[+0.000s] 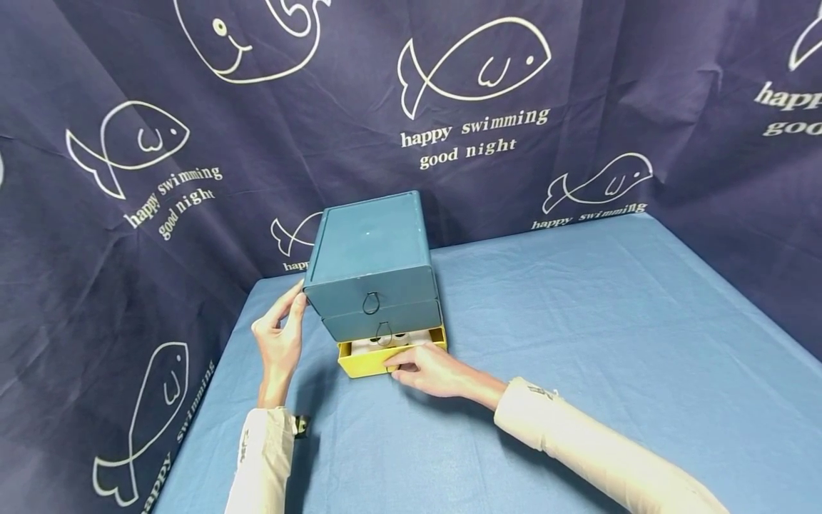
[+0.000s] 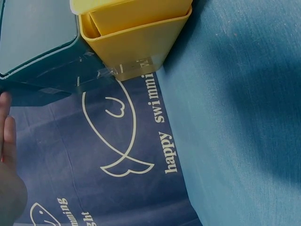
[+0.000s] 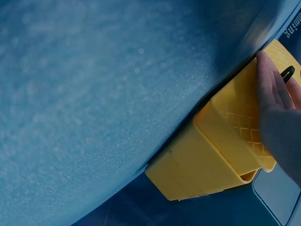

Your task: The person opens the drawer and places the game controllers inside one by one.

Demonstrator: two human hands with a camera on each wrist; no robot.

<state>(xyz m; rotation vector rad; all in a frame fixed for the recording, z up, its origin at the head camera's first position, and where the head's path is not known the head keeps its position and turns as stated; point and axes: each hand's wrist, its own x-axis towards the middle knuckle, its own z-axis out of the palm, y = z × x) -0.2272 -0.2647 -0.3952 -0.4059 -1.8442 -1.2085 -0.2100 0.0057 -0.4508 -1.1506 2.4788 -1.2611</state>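
Note:
A small drawer cabinet [image 1: 369, 239] with two blue-green drawers stands above a yellow bottom drawer [image 1: 362, 365], which is pulled partway out. Inside that drawer lie white things [image 1: 366, 345] with dark round spots; their kind cannot be made out. My right hand [image 1: 433, 370] is at the yellow drawer's front, its fingers about the dark loop handle [image 3: 288, 73]. With fairly straight fingers, my left hand [image 1: 280, 339] touches the cabinet's left side near the upper front corner. Only part of the left hand [image 2: 9, 155] shows in the left wrist view.
A blue cloth [image 1: 578, 343] covers the table. Dark blue curtains [image 1: 359, 107] with white fish drawings and lettering hang behind and at the left. Loop pulls hang on the upper drawer [image 1: 343, 293] and middle drawer [image 1: 411, 318], both closed.

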